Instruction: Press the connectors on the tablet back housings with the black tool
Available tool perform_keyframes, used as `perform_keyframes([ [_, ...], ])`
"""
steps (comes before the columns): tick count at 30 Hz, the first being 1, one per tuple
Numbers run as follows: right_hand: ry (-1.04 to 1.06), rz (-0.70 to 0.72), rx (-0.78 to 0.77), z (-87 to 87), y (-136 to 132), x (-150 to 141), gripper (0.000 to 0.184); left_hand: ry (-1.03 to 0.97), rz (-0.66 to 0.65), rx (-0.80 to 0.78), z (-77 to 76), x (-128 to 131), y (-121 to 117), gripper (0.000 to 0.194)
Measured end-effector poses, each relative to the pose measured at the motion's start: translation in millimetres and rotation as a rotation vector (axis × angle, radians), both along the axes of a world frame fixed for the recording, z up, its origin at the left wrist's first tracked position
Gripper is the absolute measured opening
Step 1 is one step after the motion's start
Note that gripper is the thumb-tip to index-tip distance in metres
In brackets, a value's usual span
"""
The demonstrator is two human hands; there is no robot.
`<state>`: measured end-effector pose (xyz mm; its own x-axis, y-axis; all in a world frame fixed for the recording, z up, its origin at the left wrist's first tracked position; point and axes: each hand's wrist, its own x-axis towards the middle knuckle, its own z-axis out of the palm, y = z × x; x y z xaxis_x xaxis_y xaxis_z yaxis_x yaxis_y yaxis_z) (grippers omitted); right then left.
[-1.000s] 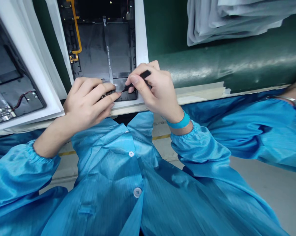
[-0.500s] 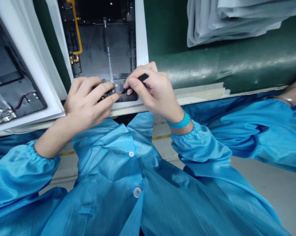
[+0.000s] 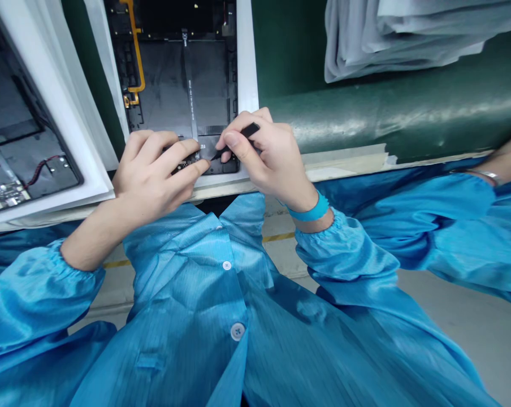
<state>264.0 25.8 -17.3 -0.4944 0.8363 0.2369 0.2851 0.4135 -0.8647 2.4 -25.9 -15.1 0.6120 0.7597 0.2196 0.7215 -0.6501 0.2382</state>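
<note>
An opened tablet housing (image 3: 164, 107) lies in front of me, its dark inside crossed by a grey ribbon cable (image 3: 189, 93) with an orange flex cable (image 3: 142, 62) on the left. My left hand (image 3: 154, 172) rests over its near edge, fingers apart, fingertips on a small circuit board (image 3: 182, 165) that they partly cover. In a pinch, my right hand (image 3: 268, 150) holds slim black tweezers (image 3: 250, 130). The tweezers' tip points down left, close to my left index fingertip and the ribbon's near end. Whether the tip touches anything, I cannot tell.
Another opened device (image 3: 22, 141) with a dark red wire lies on white padding at left. A stack of grey-white sheets (image 3: 391, 45) sits on the green mat (image 3: 289, 73) at upper right. At the right edge is another person's blue sleeve (image 3: 463, 209).
The view has shifted slightly, so the housing appears a little further right. Both hands keep nearly the same pose, and the tweezers stay in my right hand.
</note>
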Motion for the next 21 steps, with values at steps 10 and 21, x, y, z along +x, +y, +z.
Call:
perform_keyframes([
  [10,-0.049,0.003,-0.014,-0.6,0.9,0.8,0.048,-0.008,0.0,-0.074,2.2,0.1,0.6,0.032],
  [21,-0.17,-0.037,-0.011,6.5,1.6,-5.4,0.045,-0.064,0.054,-0.223,4.9,2.5,2.1,0.032],
])
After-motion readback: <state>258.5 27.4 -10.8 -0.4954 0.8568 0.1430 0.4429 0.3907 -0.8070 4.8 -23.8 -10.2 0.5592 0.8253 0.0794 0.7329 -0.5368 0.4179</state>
